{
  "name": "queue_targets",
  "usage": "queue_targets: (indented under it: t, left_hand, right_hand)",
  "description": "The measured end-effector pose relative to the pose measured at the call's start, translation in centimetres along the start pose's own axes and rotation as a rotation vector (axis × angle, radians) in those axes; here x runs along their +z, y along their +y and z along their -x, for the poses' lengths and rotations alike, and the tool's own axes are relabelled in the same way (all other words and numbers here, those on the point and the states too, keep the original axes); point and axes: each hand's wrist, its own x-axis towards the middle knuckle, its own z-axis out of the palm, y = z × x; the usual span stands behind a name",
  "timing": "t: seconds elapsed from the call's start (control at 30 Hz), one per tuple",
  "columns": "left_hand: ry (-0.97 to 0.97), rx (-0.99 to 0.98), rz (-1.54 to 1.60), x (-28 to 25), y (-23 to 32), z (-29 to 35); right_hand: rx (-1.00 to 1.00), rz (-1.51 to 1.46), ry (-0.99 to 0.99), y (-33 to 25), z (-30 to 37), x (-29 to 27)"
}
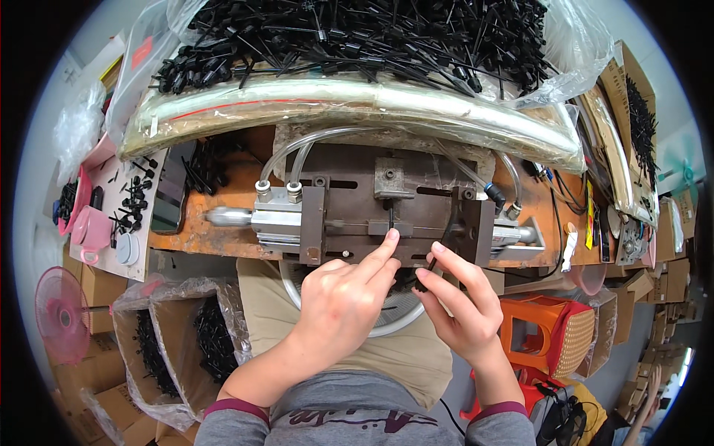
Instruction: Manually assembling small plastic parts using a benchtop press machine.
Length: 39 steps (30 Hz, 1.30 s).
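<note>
In front of me a dark metal fixture sits on the bench. A small black rod-like part stands in its middle block. The stretched index finger of my left hand touches the lower end of that part; the hand's other fingers are bent, partly hidden, and I see nothing held in them. Just right of it, my right hand pinches a thin black plastic stem between thumb and fingers. The stem slants up toward the fixture's right side. Its lower end is partly covered by the fingers.
Pneumatic cylinders with clear hoses flank the fixture. Behind it lies a big heap of black stemmed parts in plastic. A phone and a pink cup are at left. An orange stool stands at right.
</note>
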Motion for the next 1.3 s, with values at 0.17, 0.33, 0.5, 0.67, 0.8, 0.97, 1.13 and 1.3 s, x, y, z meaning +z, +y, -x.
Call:
queue_targets:
  t: [0.17, 0.33, 0.5, 0.67, 0.8, 0.97, 1.13, 1.3]
  left_hand:
    - [0.001, -0.003, 0.007, -0.1, -0.1, 0.0]
    - [-0.099, 0.011, 0.067, -1.8, 0.2, 0.5]
    - [-0.398, 0.032, 0.291, -4.2, -0.2, 3.0]
    - [-0.555, -0.030, 0.335, -2.7, -1.1, 5.5]
    - [-0.617, -0.059, 0.332, -1.3, -1.5, 6.7]
    - [-0.655, -0.074, 0.306, 0.4, -1.8, 7.1]
    - [-0.573, 0.010, 0.320, 1.8, -2.1, 7.3]
    - [-0.481, -0.027, 0.341, 1.2, -1.1, 6.1]
  right_hand:
    - [0.000, -0.017, -0.034, -0.6, 0.2, 0.0]
    - [0.050, 0.016, -0.060, -1.0, -0.3, 0.5]
    - [0.044, 0.123, -0.185, -1.5, -0.7, 1.3]
    - [-0.012, 0.313, -0.273, -1.9, -1.2, 2.6]
    - [0.011, 0.334, -0.313, -2.1, -1.9, 2.4]
    - [0.049, 0.315, -0.327, -2.2, -2.1, 2.2]
    - [0.090, 0.329, -0.355, -2.5, -2.4, 2.0]
    - [0.056, 0.290, -0.374, -2.6, -3.6, 1.0]
